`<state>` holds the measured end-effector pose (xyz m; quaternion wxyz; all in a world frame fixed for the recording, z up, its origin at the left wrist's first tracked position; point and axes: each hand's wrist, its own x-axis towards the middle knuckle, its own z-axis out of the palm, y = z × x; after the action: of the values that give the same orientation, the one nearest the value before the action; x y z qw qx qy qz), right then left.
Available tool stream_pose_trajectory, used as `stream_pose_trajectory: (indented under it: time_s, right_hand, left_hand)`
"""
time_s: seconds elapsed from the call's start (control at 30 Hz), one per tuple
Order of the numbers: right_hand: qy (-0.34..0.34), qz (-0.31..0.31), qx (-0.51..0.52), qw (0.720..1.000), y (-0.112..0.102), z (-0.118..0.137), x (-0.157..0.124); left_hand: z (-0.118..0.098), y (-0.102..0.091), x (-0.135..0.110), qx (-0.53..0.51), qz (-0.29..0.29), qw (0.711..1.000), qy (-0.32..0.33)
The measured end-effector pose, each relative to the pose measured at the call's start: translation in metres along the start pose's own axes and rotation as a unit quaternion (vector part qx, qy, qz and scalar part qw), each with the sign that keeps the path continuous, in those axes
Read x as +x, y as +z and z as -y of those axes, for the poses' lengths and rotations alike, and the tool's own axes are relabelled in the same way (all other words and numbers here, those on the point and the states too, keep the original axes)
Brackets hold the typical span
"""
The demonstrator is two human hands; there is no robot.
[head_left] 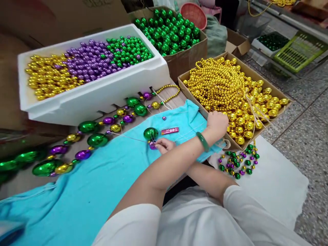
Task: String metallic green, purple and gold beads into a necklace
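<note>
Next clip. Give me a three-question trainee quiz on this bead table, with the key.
1. True or false: the person's arms are crossed, so the left hand is at the cardboard box of gold beads.
2. Which bead colour fills the middle of the white foam tray? A gold, B purple, C green.
3. Fill in: the right hand rests on the ____ cloth, fingertips on a small purple bead beside a large green bead.
Key: 1 true; 2 B; 3 turquoise.
</note>
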<state>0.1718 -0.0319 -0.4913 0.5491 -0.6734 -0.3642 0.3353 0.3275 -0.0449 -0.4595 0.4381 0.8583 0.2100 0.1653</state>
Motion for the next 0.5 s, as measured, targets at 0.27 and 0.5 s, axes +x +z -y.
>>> stream_pose_trajectory:
  time_s: [0.27,0.5]
  right_hand:
    - [0.009,0.050,0.047,0.998,0.007,-0.017,0.002]
    - [-0.010,0.085,0.116,0.990,0.011,-0.043,0.005]
  left_hand:
    - [-0.012,0.026,0.011,0.152,0.043,0.987,-0.017]
    - [-0.044,-0.046,-0.037,0.146,0.089,0.982,0.078]
